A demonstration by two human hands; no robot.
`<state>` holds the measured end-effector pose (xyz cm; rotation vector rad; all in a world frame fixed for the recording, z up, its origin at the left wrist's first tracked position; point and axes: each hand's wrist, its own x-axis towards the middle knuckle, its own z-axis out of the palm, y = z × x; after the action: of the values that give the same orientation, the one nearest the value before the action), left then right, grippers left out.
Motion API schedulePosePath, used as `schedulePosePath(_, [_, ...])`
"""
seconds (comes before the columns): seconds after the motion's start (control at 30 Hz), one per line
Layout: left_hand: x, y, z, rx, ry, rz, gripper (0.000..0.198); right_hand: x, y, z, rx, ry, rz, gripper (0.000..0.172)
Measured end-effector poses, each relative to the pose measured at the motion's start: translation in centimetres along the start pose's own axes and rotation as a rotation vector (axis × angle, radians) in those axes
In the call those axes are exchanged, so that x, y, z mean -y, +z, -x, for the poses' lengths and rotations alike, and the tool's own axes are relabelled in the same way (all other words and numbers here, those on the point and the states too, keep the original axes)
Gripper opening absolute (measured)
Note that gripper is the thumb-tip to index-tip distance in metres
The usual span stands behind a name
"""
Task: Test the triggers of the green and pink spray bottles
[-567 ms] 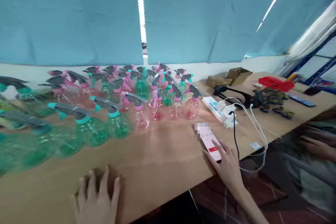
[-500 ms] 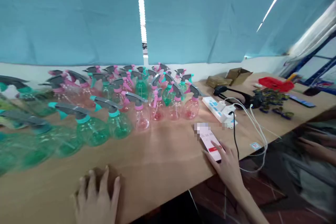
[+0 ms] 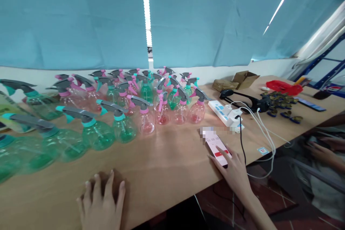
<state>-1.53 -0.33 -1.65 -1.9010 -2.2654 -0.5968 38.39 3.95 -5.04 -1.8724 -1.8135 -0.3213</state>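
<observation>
Your right hand (image 3: 234,172) lies open at the near end of the phone (image 3: 215,145), one fingertip on or just over the screen by its red bar; it grasps nothing. The phone lies flat on the bench (image 3: 167,165), just in front of the power strip (image 3: 225,113). Well left of the phone, your left hand (image 3: 101,206) rests flat and empty. The spray bottles (image 3: 121,125), behind and left of the phone, all wear trigger heads and look finished; none is in hand.
</observation>
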Motion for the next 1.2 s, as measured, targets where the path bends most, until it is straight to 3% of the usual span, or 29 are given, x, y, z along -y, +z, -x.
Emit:
schedulePosePath(0.23, [0.8,0.4,0.3,-0.019,0.071,-0.068,0.042,-0.3,0.3,0.3,0.005,-0.021,0.000,0.060])
schedulePosePath(0.43, [2.2,1.4,1.1,-0.067,0.115,0.004,0.049,0.8,0.3,0.4,-0.079,-0.004,-0.004,0.073])
schedulePosePath(0.6, [3.1,0.0,1.3,-0.032,0.033,0.227,0.051,5.2,-0.4,-0.5,-0.121,-0.070,-0.126,0.065])
schedulePosePath(0.7, [3.9,-2.1,1.1,0.003,-0.104,0.416,0.045,9.4,-0.3,-0.9,-0.114,-0.147,-0.320,0.047])
schedulePosePath(0.77, [4.9,-3.8,0.9,-0.015,-0.204,0.520,0.038,12.5,0.0,-0.8,-0.043,-0.228,-0.497,0.032])
schedulePosePath(0.83, [6.4,-5.4,0.8,-0.072,-0.291,0.608,0.034,15.7,0.3,-0.5,0.094,-0.326,-0.670,0.023])
schedulePosePath(1.0, [11.9,-8.5,1.3,-0.191,-0.521,0.723,0.041,23.1,-0.5,-0.2,0.471,-0.523,-0.897,0.026])
schedulePosePath(1.1, [16.3,-9.5,1.2,-0.269,-0.568,0.723,0.051,26.8,-1.7,-0.2,0.579,-0.615,-0.873,0.034])
schedulePosePath(1.2, [21.2,-10.2,-0.4,-0.392,-0.616,0.702,0.047,29.3,-1.8,0.6,0.575,-0.663,-0.917,0.031])
